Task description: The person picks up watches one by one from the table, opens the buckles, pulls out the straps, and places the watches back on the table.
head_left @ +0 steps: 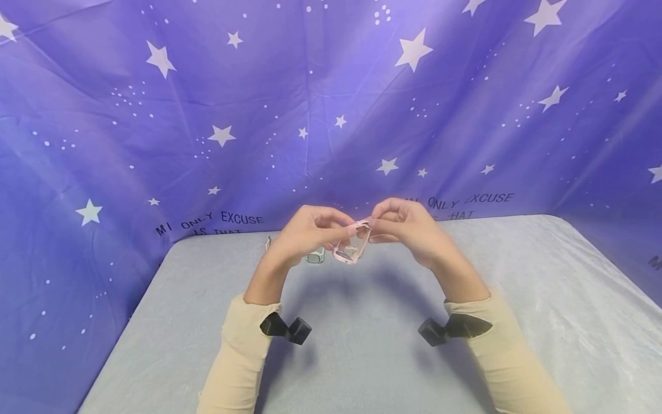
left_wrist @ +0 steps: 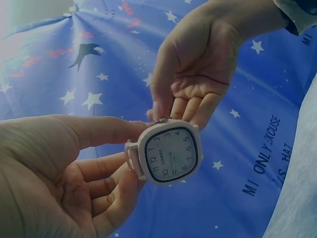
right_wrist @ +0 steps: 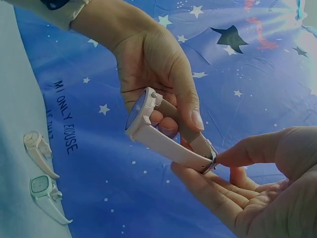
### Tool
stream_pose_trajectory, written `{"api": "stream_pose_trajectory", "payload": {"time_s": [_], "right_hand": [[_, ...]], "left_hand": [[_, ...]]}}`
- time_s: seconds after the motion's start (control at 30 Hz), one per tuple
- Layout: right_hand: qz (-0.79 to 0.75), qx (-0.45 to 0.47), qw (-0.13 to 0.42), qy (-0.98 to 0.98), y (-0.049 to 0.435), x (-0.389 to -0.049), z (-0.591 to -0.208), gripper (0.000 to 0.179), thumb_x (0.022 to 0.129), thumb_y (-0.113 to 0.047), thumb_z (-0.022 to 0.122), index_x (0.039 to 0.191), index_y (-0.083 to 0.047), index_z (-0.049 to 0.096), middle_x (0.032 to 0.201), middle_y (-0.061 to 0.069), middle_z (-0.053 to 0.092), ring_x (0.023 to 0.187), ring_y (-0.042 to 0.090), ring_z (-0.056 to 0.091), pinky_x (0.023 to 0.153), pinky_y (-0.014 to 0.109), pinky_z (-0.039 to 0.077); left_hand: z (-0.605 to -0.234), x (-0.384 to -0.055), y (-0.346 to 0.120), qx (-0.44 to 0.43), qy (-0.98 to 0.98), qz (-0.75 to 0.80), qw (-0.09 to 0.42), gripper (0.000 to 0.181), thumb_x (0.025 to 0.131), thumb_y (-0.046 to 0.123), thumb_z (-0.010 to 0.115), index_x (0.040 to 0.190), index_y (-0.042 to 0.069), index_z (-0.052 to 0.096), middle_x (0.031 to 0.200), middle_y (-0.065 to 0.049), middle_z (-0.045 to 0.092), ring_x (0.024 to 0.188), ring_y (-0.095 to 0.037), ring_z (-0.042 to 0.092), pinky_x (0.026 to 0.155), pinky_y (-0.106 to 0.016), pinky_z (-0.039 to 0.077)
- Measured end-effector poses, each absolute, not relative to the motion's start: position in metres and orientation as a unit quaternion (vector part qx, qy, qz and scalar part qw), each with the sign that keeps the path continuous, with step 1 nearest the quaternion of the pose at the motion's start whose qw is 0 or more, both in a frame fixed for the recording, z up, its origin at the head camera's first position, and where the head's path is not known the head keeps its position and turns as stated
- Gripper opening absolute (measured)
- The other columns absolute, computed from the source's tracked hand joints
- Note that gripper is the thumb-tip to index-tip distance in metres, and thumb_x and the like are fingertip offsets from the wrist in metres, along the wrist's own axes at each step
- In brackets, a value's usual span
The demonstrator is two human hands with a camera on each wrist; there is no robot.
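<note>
A pale pink wristwatch (left_wrist: 171, 154) with a rounded square case and dark-rimmed dial is held up between both hands above the table. Its strap (right_wrist: 173, 148) forms a loop that meets at a metal buckle (right_wrist: 212, 161). My left hand (head_left: 312, 230) grips the strap, thumb on one band and fingertips inside the loop beside the case. With thumb and index finger, my right hand (head_left: 408, 227) pinches the strap at the buckle. In the head view the watch hangs with its case lowest.
A green watch (right_wrist: 42, 184) and a pale cream watch (right_wrist: 33, 140) lie on the blue-grey covered table (head_left: 357, 356), near its back edge. Behind stands a purple star-printed curtain (head_left: 310, 86). Black wrist cameras sit on both sleeves.
</note>
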State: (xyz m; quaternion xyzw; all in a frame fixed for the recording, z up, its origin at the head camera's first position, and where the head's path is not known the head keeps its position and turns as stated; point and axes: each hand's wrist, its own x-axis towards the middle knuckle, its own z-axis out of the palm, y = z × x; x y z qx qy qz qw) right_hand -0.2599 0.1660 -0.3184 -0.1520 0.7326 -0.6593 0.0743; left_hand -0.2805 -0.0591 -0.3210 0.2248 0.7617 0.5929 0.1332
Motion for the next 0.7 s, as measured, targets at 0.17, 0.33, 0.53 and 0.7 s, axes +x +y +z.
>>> {"api": "stream_pose_trajectory", "payload": {"time_s": [0.17,0.33,0.53,0.7], "right_hand": [[-0.656,-0.150,0.065,0.737,0.1651,-0.2602,-0.3175,0.019,0.095,0.001,0.063,0.112,0.007,0.056,0.094,0.001,0.077,0.089,0.013,0.076,0.089,0.035,0.062],[-0.641,-0.157,0.067,0.748,0.1662,-0.2603,-0.3179,0.031,0.096,-0.005,0.065,0.123,0.011,0.061,0.105,0.011,0.077,0.092,0.014,0.076,0.092,0.035,0.061],[-0.620,-0.165,0.070,0.764,0.1665,-0.2608,-0.3188,0.029,0.097,-0.011,0.068,0.117,0.010,0.067,0.103,0.014,0.077,0.094,0.016,0.076,0.094,0.036,0.061],[-0.617,-0.155,0.073,0.768,0.1648,-0.2610,-0.3197,0.027,0.097,-0.009,0.066,0.117,0.010,0.066,0.103,0.012,0.077,0.092,0.017,0.075,0.091,0.037,0.062]], "left_hand": [[-0.3207,-0.2812,-0.0600,0.219,0.767,0.589,0.127,0.022,0.091,0.011,0.075,0.109,-0.001,0.074,0.086,-0.011,0.076,0.074,-0.018,0.070,0.065,-0.033,0.061],[-0.3201,-0.2815,-0.0611,0.226,0.769,0.585,0.123,0.021,0.091,0.012,0.075,0.109,0.001,0.075,0.085,-0.008,0.076,0.072,-0.016,0.069,0.063,-0.028,0.056],[-0.3202,-0.2809,-0.0613,0.247,0.763,0.583,0.130,0.021,0.092,0.009,0.074,0.110,-0.001,0.074,0.091,-0.012,0.077,0.075,-0.025,0.073,0.064,-0.030,0.060],[-0.3201,-0.2799,-0.0612,0.264,0.770,0.567,0.131,0.020,0.092,0.007,0.073,0.110,-0.001,0.074,0.092,-0.015,0.077,0.081,-0.035,0.074,0.068,-0.036,0.063]]}}
